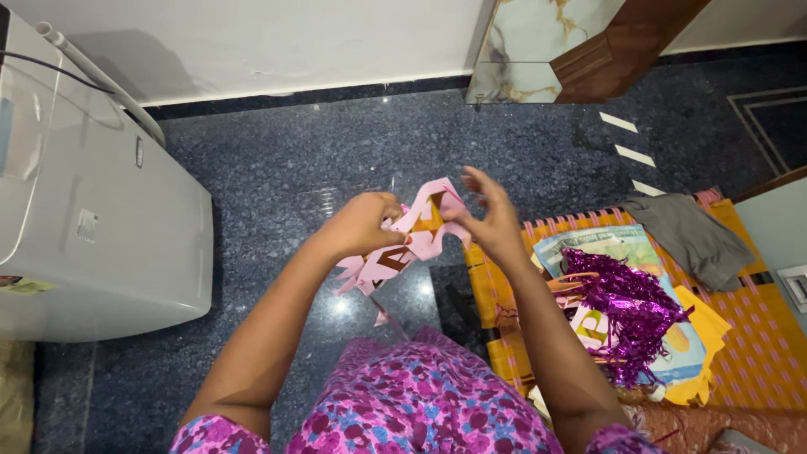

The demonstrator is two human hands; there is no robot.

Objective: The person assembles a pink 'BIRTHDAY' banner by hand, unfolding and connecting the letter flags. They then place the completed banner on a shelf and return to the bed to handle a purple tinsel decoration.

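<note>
Both my hands hold a bunch of pink paper banner flags [420,231] with gold shapes on them, above the dark speckled floor. My left hand [363,224] grips the lower left part of the bunch with its fingers closed. On the right, my right hand [487,217] pinches the upper edge of a flag, some fingers spread upward. More pink flags hang down below my left hand.
A grey appliance [92,210] stands at the left. At the right an orange woven mat [756,336] carries purple foil tinsel [630,307], a printed packet [605,244], yellow paper [706,336] and a grey cloth [693,235]. A wall and a marble-faced pillar [538,50] lie ahead.
</note>
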